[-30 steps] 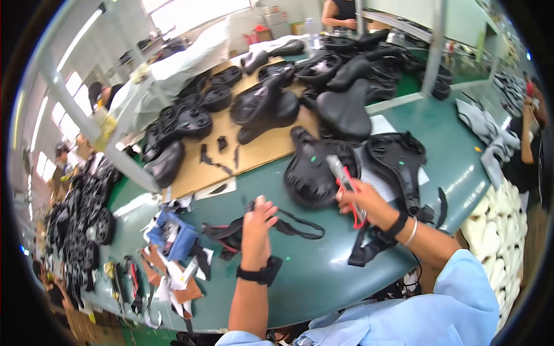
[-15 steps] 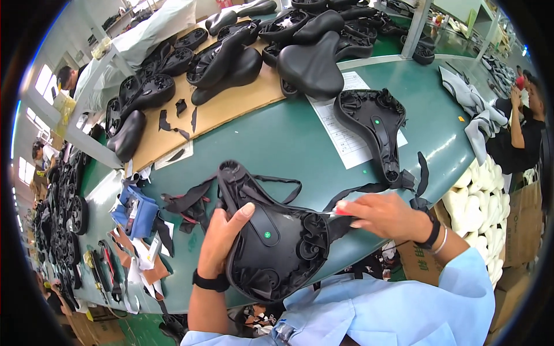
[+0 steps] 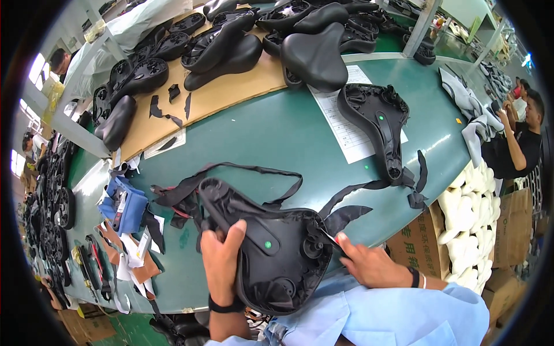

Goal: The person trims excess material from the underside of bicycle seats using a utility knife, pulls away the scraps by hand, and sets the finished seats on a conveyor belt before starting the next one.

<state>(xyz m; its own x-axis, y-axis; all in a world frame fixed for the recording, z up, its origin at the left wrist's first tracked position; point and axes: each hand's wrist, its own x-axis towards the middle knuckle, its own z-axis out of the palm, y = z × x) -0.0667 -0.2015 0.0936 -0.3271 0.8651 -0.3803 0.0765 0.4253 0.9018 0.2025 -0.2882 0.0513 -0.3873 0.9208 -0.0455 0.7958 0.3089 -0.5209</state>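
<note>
A black bicycle saddle (image 3: 271, 268) lies underside up at the table's near edge, its narrow nose pointing away to the left. My left hand (image 3: 222, 262) is closed on its left side, thumb over the rim. In my right hand (image 3: 369, 264) is a small knife (image 3: 330, 237) with a red handle and a thin, pale blade; my fist hides most of the handle. The blade meets the saddle's right rim, where black cover material is folded inward. A loose black strip (image 3: 346, 216) sticks out beside that rim, and a longer strip (image 3: 242, 167) loops behind the saddle.
Another upturned saddle (image 3: 378, 127) rests partly on a printed sheet (image 3: 340, 130). Many saddles (image 3: 317, 55) are piled on cardboard (image 3: 202, 109) at the back. Left are a blue box (image 3: 130, 205), scraps and tools (image 3: 95, 259). Cream saddle-shaped pads (image 3: 470, 213) fill a carton at right.
My right hand and the knife have moved down and toward me along the saddle's right rim. The saddle has shifted slightly nearer, and the strip beside it now lies free.
</note>
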